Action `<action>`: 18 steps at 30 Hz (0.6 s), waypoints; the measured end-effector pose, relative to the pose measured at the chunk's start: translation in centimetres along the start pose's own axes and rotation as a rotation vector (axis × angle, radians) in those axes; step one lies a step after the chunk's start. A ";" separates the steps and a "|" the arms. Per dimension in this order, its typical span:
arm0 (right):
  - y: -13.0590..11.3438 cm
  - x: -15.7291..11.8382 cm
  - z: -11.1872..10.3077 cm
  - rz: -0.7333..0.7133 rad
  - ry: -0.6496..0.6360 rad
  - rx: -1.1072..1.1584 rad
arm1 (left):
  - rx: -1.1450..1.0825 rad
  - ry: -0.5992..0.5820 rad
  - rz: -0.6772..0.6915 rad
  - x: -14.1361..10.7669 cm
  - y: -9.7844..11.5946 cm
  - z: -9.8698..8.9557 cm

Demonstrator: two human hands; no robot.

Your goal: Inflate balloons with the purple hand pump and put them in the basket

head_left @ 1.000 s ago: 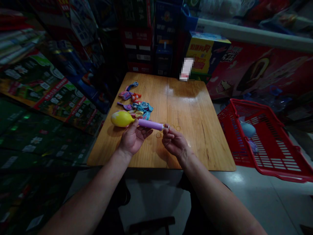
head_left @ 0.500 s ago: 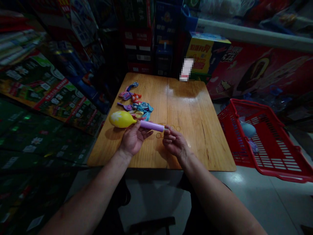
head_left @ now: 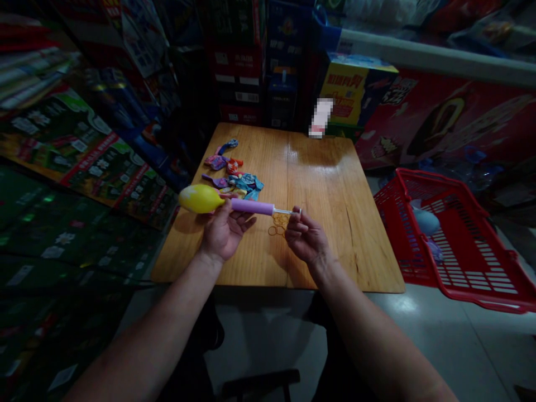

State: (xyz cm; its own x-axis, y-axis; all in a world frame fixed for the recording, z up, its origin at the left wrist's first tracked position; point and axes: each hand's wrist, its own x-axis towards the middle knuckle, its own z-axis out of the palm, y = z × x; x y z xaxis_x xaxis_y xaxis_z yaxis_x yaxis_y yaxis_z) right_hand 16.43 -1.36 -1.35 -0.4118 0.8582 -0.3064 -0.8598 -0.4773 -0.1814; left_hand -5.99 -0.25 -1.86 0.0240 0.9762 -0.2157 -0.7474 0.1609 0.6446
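Observation:
My left hand (head_left: pixel 224 231) is shut around a lilac hand pump (head_left: pixel 251 207), palm up. A yellow balloon (head_left: pixel 200 199), partly inflated, sits on the pump's left end beside my thumb. My right hand (head_left: pixel 307 237) pinches the small end of the pump's thin metal rod (head_left: pixel 287 211), which stands drawn out of the barrel. Just below the rod, several thin rubber bands (head_left: pixel 278 225) lie on the wooden table (head_left: pixel 335 234). Behind my left hand is a heap of flat, colourful deflated balloons (head_left: pixel 232 177).
A red plastic basket (head_left: pixel 435 234) holding a pale blue balloon stands on the floor right of the table. Stacked cartons (head_left: pixel 251 72) and printed boxes crowd the far side and left. A blurred white item (head_left: pixel 321 117) stands at the table's far edge.
My right hand has moved right, drawing the metal rod out of the pump barrel. The pump and yellow balloon have shifted slightly left.

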 end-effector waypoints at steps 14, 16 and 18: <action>-1.0 -0.6 0.6 0.013 -0.030 -0.077 | -0.023 0.012 0.023 0.3 0.7 -0.2; -0.9 -0.6 0.4 -0.007 -0.042 -0.079 | -0.004 0.012 0.062 0.2 0.8 -0.2; -0.1 -0.4 0.0 0.026 -0.039 -0.095 | 0.010 -0.001 0.019 -0.1 0.2 -0.2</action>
State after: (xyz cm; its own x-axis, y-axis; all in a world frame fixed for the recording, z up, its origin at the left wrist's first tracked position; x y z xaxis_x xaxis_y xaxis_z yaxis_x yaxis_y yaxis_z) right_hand 16.66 -1.64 -1.26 -0.4462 0.8513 -0.2761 -0.8172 -0.5133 -0.2619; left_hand -6.26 -0.38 -1.87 0.0107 0.9793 -0.2023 -0.7412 0.1435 0.6558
